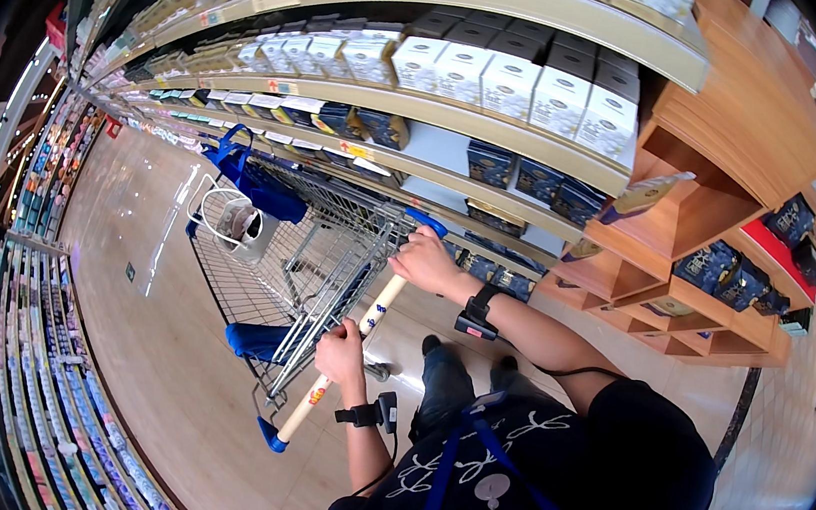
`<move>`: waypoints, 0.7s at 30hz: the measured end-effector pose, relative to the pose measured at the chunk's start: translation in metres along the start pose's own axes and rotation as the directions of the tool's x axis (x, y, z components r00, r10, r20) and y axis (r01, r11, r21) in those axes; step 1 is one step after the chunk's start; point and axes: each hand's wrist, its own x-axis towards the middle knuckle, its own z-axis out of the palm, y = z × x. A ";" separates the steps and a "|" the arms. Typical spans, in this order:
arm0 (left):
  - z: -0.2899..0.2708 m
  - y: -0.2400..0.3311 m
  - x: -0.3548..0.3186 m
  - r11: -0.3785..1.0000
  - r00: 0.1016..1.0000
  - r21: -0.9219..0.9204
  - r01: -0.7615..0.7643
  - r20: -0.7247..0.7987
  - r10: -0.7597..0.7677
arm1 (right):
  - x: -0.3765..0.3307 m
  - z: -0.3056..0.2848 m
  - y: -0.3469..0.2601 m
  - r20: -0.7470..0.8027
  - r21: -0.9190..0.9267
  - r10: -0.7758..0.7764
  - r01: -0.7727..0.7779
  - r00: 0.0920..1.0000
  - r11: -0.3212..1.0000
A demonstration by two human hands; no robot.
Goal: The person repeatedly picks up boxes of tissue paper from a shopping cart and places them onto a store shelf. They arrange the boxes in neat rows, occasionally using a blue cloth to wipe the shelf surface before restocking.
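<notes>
Left edge: long shelf run (44, 355) curving down the left side, packed with small pale and purple packages, too small to tell apart. Tan floor (138, 325) between it and the cart.

Cart (299, 243): wire basket, standing in the aisle beside the right-hand shelving. Its long axis runs from the handle, near the person, away toward the upper left; the front end points up the aisle. A blue bag (250, 182) hangs at the far end of the basket. A white package (240, 224) with a round dark opening lies inside near the far left corner. A blue fold-down seat flap (257, 341) shows at the near left corner.

Handle (358, 340): pale bar with blue end caps, axis crosswise to the cart, running from lower left to upper right. A small red and yellow label sits near its left end.

Left hand (342, 350): fingers wrapped closed around the handle, left of its middle. Black strap device on the wrist.

Right hand (424, 262): fingers curled closed over the handle's right end, next to the blue cap. Black strap device on that wrist too.

Right shelving (502, 135): cream boards with pale price strips along the front edges. Upper rows carry white boxes (508, 85) with dark tops, standing upright in ranks. Rows below hold dark blue boxes (537, 179) with gold print.

Far right: wooden cubby unit (694, 217) with dark blue bags (728, 276) in its compartments; one compartment is lined in red.
</notes>
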 end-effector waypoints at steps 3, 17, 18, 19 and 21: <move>0.009 0.007 -0.014 0.999 0.996 -0.006 -0.048 -0.074 0.047 | -0.011 -0.009 0.012 0.029 0.006 -0.003 0.003 1.000 1.000; 0.007 0.112 0.093 0.597 0.705 -0.568 -0.566 0.041 0.708 | 0.004 -0.055 0.051 -0.043 0.467 0.127 -0.093 0.991 0.880; 0.007 0.133 0.104 0.498 0.640 -0.605 -0.621 -0.024 0.768 | 0.006 -0.067 0.054 -0.093 0.496 0.165 -0.098 0.982 0.863; 0.002 0.158 0.109 0.440 0.588 -0.643 -0.627 -0.020 0.808 | 0.008 -0.083 0.059 -0.118 0.467 0.217 -0.138 0.969 0.873; -0.015 0.203 0.110 0.319 0.502 -0.689 -0.650 -0.074 0.862 | 0.012 -0.115 0.070 -0.226 0.344 0.264 -0.177 0.938 0.922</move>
